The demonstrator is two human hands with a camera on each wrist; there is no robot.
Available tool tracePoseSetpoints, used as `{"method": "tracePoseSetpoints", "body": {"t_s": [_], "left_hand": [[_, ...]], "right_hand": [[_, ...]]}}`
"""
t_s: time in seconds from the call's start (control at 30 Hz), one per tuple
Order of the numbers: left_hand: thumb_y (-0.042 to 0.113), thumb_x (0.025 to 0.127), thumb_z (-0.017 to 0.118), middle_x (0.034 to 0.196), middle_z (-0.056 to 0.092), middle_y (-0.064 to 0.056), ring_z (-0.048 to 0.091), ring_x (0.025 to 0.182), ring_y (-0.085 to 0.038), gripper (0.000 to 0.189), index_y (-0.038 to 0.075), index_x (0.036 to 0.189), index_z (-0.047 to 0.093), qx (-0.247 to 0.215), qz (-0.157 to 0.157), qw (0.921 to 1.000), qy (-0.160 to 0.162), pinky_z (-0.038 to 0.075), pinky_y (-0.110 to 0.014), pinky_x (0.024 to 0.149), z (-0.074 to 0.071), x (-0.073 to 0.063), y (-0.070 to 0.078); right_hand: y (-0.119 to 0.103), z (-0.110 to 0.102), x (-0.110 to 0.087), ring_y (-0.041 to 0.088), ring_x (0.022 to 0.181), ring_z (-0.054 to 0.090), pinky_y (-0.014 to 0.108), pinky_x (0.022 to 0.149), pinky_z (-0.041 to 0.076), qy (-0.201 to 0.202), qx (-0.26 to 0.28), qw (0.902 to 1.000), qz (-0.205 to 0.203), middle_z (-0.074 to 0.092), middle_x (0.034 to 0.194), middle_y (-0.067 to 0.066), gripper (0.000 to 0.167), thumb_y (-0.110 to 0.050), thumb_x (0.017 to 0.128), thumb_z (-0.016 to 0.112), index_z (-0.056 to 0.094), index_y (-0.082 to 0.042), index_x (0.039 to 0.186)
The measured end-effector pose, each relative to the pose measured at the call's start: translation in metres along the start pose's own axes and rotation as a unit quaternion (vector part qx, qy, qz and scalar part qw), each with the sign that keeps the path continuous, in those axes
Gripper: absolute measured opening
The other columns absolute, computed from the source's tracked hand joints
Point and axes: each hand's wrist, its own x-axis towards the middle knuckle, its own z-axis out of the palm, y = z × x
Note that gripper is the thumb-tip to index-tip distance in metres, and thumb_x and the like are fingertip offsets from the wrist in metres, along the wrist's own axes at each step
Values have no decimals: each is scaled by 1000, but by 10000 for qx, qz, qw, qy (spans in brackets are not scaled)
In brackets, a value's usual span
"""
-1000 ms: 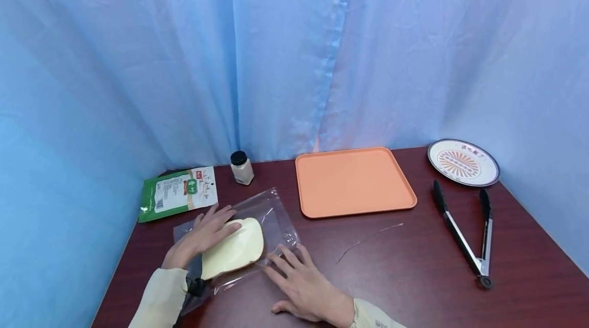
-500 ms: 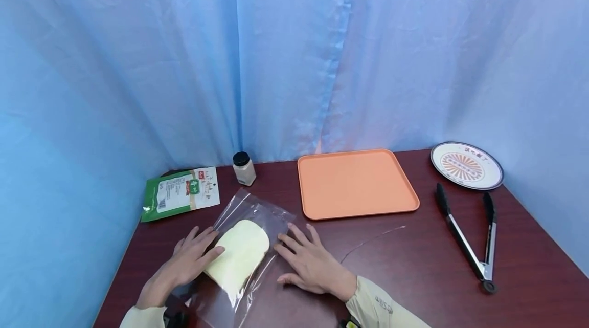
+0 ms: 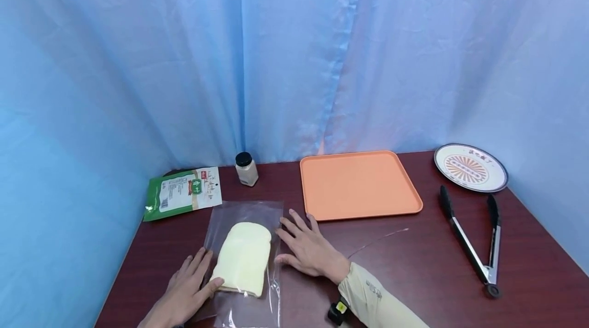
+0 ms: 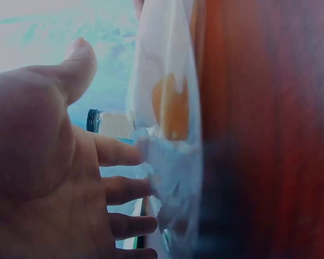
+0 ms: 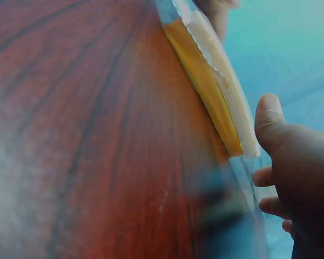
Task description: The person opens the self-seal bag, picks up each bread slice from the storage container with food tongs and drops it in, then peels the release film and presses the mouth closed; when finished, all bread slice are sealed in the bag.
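Pale sliced bread [image 3: 244, 259] lies flat inside a clear plastic bag [image 3: 248, 313] on the table, at the left of the head view. My left hand [image 3: 184, 289] rests at the bag's left edge, fingers extended and thumb over the bread's lower left corner. Along the right edge lies my right hand [image 3: 309, 250], its fingers spread and fingertips at the plastic. From the side, the left wrist view shows the bag [image 4: 175, 167] beyond the left hand's straight fingers. An orange-yellow patch [image 5: 210, 94] shows under the bread's side in the right wrist view.
Behind the bag lie a green and white packet [image 3: 181, 194] and a black-capped jar [image 3: 247, 170]. An orange tray [image 3: 359, 184] sits at the back middle. Spread tongs [image 3: 474, 246] and a patterned plate [image 3: 494, 172] are at the right. A thin wire [image 3: 379, 238] lies near the right hand.
The bag with the bread has turned until it lies nearly straight. My left hand has come off the bread's top, back toward me to the left edge; my right hand has moved up along the right edge.
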Motion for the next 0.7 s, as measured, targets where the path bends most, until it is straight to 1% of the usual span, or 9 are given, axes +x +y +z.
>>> {"method": "tracePoseSetpoints", "body": {"t_s": [0.07, 0.2, 0.37, 0.43, 0.5, 0.57, 0.6, 0.63, 0.7], "left_hand": [[61, 98, 47, 164, 11, -32, 8, 147, -63, 89, -1, 157, 25, -78, -76, 9999, -31, 17, -82, 108, 3, -3, -1], [62, 97, 48, 164, 10, -33, 9, 147, -62, 90, -1, 157, 24, -180, -94, 9998, 27, 19, -82, 108, 7, -7, -2], [61, 97, 50, 163, 11, -34, 12, 149, -59, 90, 0, 157, 25, -317, -98, 9993, 145, 24, -80, 108, 2, -8, -4], [61, 96, 51, 163, 12, -35, 14, 148, -58, 90, 0, 157, 25, -368, -125, 9990, 227, 27, -78, 108, -1, -6, -5], [60, 97, 51, 162, 14, -36, 16, 148, -58, 90, -2, 157, 23, -443, -132, 9983, 346, 28, -75, 111, -5, -4, -7], [58, 98, 51, 161, 18, -36, 20, 148, -56, 90, -4, 156, 22, -549, -194, 9972, 476, 29, -71, 115, -10, -1, -8], [58, 98, 51, 159, 22, -36, 25, 147, -54, 90, -4, 156, 21, -640, -262, 9961, 553, 32, -69, 114, -12, 1, -9], [56, 99, 52, 158, 26, -35, 31, 145, -53, 89, -4, 156, 22, -766, -319, 9945, 646, 35, -65, 114, -15, 3, -9], [52, 100, 53, 154, 36, -33, 44, 138, -48, 84, -4, 155, 23, -1191, -458, 9884, 818, 45, -58, 109, -20, 10, -10]], "right_hand": [[0, 0, 1, 36, 153, 29, 67, 116, 29, -17, 61, 10000, 54, 44, 157, 10, 63, -61, 99, 44, 51, -19, 144], [0, 1, 2, 37, 152, 30, 66, 116, 28, -112, 146, 9998, 123, 43, 158, 10, 62, -61, 98, 44, 51, -20, 145], [0, -1, 2, 37, 150, 34, 64, 115, 32, -39, 328, 9992, 218, 43, 157, 11, 65, -61, 97, 46, 48, -18, 147], [0, -2, 2, 37, 148, 37, 62, 114, 34, 68, 510, 9982, 314, 45, 156, 12, 67, -60, 97, 49, 46, -16, 148], [-1, -3, 1, 37, 147, 39, 61, 113, 36, 162, 890, 9947, 488, 45, 155, 15, 69, -56, 96, 54, 44, -13, 149], [-3, -5, 0, 37, 146, 40, 58, 114, 38, 230, 1556, 9846, 761, 43, 155, 17, 71, -50, 96, 60, 40, -9, 151], [-4, -6, 0, 36, 143, 43, 56, 114, 40, 291, 1976, 9754, 936, 43, 155, 19, 73, -46, 96, 63, 39, -7, 152], [-6, -7, 0, 36, 140, 48, 54, 111, 44, 362, 2423, 9631, 1118, 45, 153, 21, 74, -42, 95, 65, 37, -4, 152], [-9, -10, 1, 37, 130, 57, 50, 105, 51, 508, 3373, 9279, 1502, 49, 148, 25, 75, -32, 94, 69, 34, 0, 152]]}}
